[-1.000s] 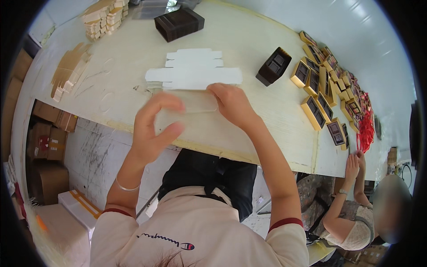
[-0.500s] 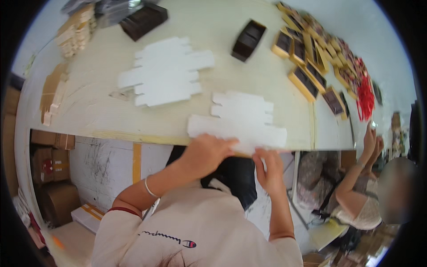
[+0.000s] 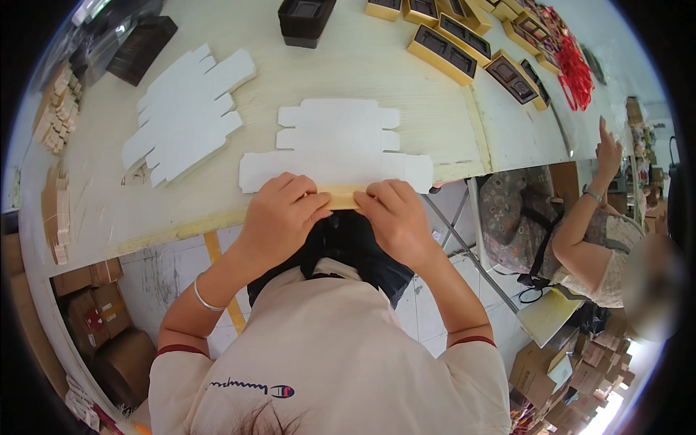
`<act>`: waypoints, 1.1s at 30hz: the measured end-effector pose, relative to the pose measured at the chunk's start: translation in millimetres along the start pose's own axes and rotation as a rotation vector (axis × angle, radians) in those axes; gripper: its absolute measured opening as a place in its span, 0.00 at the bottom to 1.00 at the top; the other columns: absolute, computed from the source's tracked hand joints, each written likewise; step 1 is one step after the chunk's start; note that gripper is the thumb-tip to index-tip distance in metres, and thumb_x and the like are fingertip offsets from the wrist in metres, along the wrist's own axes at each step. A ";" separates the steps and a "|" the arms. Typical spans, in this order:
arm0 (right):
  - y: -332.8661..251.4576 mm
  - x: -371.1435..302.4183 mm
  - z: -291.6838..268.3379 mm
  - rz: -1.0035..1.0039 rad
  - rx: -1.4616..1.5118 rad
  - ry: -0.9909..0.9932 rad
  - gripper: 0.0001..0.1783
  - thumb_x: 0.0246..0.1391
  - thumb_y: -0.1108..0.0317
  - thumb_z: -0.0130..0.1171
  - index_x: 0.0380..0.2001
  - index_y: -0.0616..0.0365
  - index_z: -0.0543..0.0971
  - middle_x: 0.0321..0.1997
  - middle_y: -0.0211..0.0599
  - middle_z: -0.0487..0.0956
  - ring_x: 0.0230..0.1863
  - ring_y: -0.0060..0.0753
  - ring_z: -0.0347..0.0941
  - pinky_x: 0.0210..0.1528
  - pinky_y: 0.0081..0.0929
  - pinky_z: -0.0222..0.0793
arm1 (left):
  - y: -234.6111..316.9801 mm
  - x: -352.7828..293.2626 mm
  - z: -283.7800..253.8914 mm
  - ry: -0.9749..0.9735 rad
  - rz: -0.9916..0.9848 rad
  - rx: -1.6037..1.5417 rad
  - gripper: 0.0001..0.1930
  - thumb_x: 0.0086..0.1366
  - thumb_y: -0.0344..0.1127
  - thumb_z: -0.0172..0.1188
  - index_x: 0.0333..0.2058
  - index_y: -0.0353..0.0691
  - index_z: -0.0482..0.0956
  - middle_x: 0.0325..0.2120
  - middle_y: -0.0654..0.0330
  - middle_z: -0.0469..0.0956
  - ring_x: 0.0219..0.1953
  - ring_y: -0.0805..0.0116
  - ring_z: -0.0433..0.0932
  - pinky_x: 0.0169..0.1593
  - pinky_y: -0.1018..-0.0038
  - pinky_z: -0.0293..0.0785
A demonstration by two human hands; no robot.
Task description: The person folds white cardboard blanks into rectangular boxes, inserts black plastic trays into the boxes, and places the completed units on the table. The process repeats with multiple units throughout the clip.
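Observation:
A flat die-cut carton blank (image 3: 337, 138), white on its upper face, lies at the table's front edge. Along its near side a narrow gold flap (image 3: 343, 196) is bent up, showing between my hands. My left hand (image 3: 281, 215) pinches this flap at its left part, thumb against the gold side and fingers curled over it. My right hand (image 3: 395, 217) grips the right part the same way. A stack of more white carton blanks (image 3: 190, 112) lies to the left, touched by neither hand.
Dark brown plastic trays (image 3: 306, 22) stand at the back. Gold boxes with dark inserts (image 3: 444, 54) and red tassels (image 3: 575, 76) fill the right rear. Folded card pieces (image 3: 56, 210) lie at the left edge. A co-worker's hand (image 3: 607, 154) is at the far right.
My hands have closed on the blank's near edge, and its gold flap now shows folded up. The whole view has shifted. The co-worker's hand is raised with fingers pointing up.

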State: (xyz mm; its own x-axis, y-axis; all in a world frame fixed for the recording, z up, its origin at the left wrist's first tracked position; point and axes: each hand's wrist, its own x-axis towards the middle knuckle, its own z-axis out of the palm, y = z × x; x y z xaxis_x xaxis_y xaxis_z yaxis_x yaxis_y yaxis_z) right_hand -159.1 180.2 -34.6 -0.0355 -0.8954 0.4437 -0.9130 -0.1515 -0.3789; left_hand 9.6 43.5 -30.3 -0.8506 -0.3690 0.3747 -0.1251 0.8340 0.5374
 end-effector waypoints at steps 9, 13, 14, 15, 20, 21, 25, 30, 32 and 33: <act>1.4 28.2 -3.6 0.492 0.323 -0.070 0.11 0.54 0.72 0.58 0.41 0.62 0.77 0.27 0.43 0.78 0.30 0.48 0.75 0.34 0.35 0.70 | 4.6 33.7 -13.3 0.151 0.051 0.300 0.10 0.59 0.35 0.62 0.39 0.39 0.79 0.27 0.56 0.71 0.29 0.56 0.71 0.33 0.66 0.67; -22.0 38.5 11.8 0.637 0.689 0.087 0.26 0.57 0.79 0.52 0.59 0.62 0.64 0.29 0.48 0.79 0.32 0.47 0.78 0.37 0.33 0.72 | 10.8 28.2 -10.2 0.028 -0.236 -0.047 0.12 0.60 0.35 0.61 0.42 0.43 0.76 0.29 0.59 0.71 0.28 0.58 0.73 0.30 0.66 0.69; -24.1 36.0 23.3 0.583 0.907 0.075 0.31 0.57 0.81 0.49 0.64 0.61 0.58 0.39 0.51 0.79 0.41 0.44 0.78 0.46 0.32 0.72 | 4.3 28.6 -5.5 0.017 -0.264 -0.057 0.12 0.60 0.34 0.60 0.43 0.43 0.76 0.29 0.59 0.71 0.29 0.57 0.74 0.30 0.66 0.70; -28.5 34.4 23.2 0.539 1.031 0.041 0.32 0.57 0.82 0.48 0.65 0.60 0.56 0.46 0.50 0.76 0.47 0.43 0.75 0.51 0.32 0.69 | -0.8 30.3 -3.7 0.006 -0.291 -0.066 0.13 0.60 0.32 0.60 0.44 0.43 0.75 0.30 0.58 0.71 0.29 0.57 0.75 0.30 0.66 0.70; -4.0 5.5 -9.8 0.215 0.337 0.044 0.28 0.50 0.77 0.59 0.57 0.60 0.70 0.59 0.46 0.69 0.59 0.48 0.67 0.63 0.40 0.61 | -19.9 41.5 -17.0 -0.138 -0.286 -0.049 0.15 0.60 0.25 0.55 0.47 0.42 0.73 0.36 0.56 0.74 0.35 0.54 0.75 0.38 0.66 0.70; 4.4 1.4 -17.5 0.142 0.190 -0.007 0.27 0.48 0.74 0.61 0.55 0.59 0.72 0.58 0.45 0.70 0.59 0.48 0.67 0.63 0.42 0.61 | -24.4 43.7 -18.9 -0.144 -0.248 -0.066 0.16 0.59 0.24 0.54 0.47 0.42 0.73 0.37 0.56 0.74 0.35 0.54 0.75 0.38 0.66 0.70; 17.4 -11.0 -25.2 -0.070 -0.107 -0.160 0.27 0.42 0.64 0.67 0.48 0.58 0.76 0.54 0.41 0.73 0.58 0.44 0.68 0.62 0.45 0.61 | -41.1 57.2 -17.9 -0.191 -0.101 -0.110 0.16 0.58 0.22 0.52 0.45 0.41 0.73 0.36 0.56 0.76 0.37 0.54 0.75 0.40 0.65 0.71; 14.1 -2.2 -16.6 -0.058 0.081 -0.165 0.16 0.43 0.65 0.66 0.37 0.58 0.78 0.43 0.39 0.74 0.48 0.41 0.71 0.49 0.40 0.67 | -50.0 77.8 -22.4 -0.343 0.060 -0.048 0.11 0.57 0.23 0.53 0.39 0.39 0.77 0.34 0.58 0.77 0.39 0.57 0.75 0.41 0.65 0.72; 11.1 20.8 1.0 0.057 0.036 -0.217 0.14 0.43 0.66 0.66 0.34 0.57 0.77 0.41 0.39 0.74 0.45 0.42 0.71 0.44 0.37 0.66 | -47.6 81.9 -17.1 -0.340 0.139 -0.007 0.08 0.57 0.23 0.54 0.35 0.39 0.78 0.34 0.59 0.77 0.39 0.58 0.75 0.41 0.66 0.72; 9.9 27.5 6.4 0.064 0.004 -0.164 0.14 0.43 0.66 0.67 0.33 0.57 0.77 0.40 0.39 0.73 0.44 0.42 0.71 0.43 0.37 0.66 | -44.6 82.6 -17.0 -0.350 0.133 0.030 0.08 0.56 0.25 0.56 0.35 0.39 0.79 0.34 0.59 0.77 0.39 0.58 0.75 0.41 0.67 0.72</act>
State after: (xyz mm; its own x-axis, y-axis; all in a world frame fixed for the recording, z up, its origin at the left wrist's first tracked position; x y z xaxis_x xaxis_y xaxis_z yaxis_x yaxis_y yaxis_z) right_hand -166.5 151.4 -31.4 -0.0263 -0.9595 0.2805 -0.9095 -0.0935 -0.4051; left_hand -46.3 -31.1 -10.5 -0.9829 -0.0984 0.1557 -0.0124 0.8787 0.4772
